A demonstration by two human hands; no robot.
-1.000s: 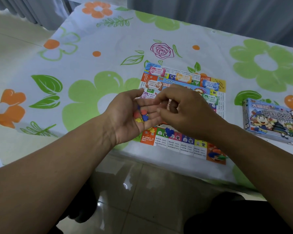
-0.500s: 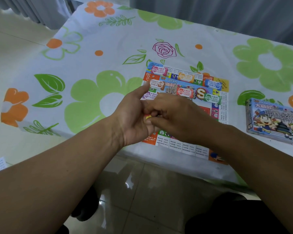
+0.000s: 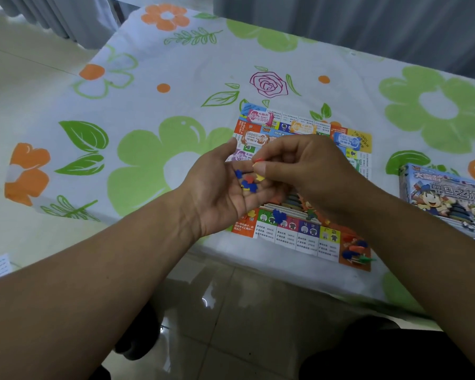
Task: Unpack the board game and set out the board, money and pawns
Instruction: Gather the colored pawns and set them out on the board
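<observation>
I see the left hand (image 3: 220, 187) cupped palm-up over the board (image 3: 285, 237), loose pawns (image 3: 247, 183) (blue, red, yellow) resting in it. The right hand (image 3: 310, 171) pinches 1 red pawn (image 3: 258, 161) just above them. Money (image 3: 259, 118) lies along the board's far edge.

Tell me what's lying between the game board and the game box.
Nothing: only bare flowered tablecloth separates the board from the box, in the head view.
</observation>
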